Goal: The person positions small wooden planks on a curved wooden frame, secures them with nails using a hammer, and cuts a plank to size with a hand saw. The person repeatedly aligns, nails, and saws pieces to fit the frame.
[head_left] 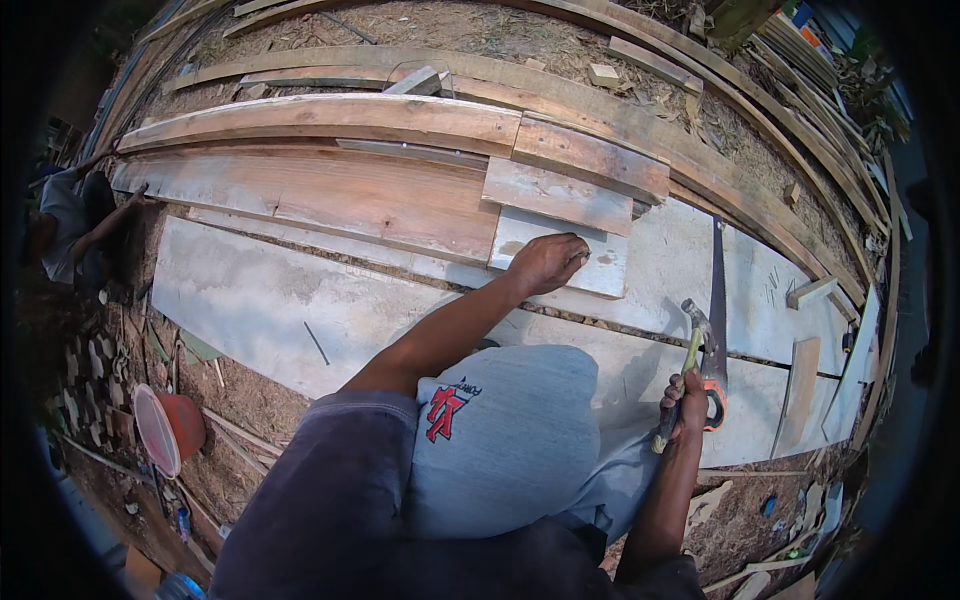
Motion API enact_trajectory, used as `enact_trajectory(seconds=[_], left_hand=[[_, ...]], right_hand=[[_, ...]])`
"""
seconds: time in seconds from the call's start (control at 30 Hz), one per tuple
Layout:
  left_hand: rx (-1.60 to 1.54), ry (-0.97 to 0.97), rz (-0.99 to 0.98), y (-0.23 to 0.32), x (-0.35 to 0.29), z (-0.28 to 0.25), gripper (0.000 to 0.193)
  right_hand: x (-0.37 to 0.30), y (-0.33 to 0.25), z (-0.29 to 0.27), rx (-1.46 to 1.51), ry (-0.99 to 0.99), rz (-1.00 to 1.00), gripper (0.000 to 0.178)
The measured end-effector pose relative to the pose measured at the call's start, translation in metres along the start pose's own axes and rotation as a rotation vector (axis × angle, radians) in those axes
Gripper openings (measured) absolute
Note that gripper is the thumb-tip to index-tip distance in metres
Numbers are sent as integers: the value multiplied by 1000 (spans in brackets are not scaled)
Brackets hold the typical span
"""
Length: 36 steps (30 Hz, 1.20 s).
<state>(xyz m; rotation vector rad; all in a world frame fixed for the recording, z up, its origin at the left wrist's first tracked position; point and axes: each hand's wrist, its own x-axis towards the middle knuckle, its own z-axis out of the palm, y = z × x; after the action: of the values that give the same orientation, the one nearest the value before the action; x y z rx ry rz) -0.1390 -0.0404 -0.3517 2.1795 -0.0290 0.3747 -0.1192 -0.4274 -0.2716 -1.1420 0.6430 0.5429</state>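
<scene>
My left hand [548,265] is closed in a pinch over a short whitish board [608,272]. What its fingers hold, if anything, is too small to make out. In my right hand [686,402] is a claw hammer [694,345], gripped by the handle with its head raised and pointing away from me. A hand saw [718,280] with an orange handle lies flat just beyond that hand. Left of the short board runs a long wide plank [380,195]. Two shorter wood pieces, one of them a pale block [560,195], rest at its right end.
Grey-white sheets [290,290] lie beneath the work, with several loose nails [771,286] at the right. Long timbers [600,95] stretch across the far side. A person [70,225] crouches at the plank's far left end. An orange bucket [172,430] stands at lower left.
</scene>
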Motion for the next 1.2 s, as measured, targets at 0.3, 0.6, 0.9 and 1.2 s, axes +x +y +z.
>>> enact_trajectory(seconds=[0.3, 0.6, 0.9, 1.2], left_hand=[[-2, -9, -33, 2, -1, 0, 20], [29, -11, -55, 2, -3, 2, 23], [-23, -19, -53, 5, 0, 0, 21], [-114, -64, -102, 7, 5, 2, 17]], right_hand=[[25, 55, 42, -450, -157, 129, 48], [21, 52, 43, -176, 65, 156, 42], [7, 51, 67, -37, 64, 51, 54], [9, 66, 68, -377, -60, 53, 56]])
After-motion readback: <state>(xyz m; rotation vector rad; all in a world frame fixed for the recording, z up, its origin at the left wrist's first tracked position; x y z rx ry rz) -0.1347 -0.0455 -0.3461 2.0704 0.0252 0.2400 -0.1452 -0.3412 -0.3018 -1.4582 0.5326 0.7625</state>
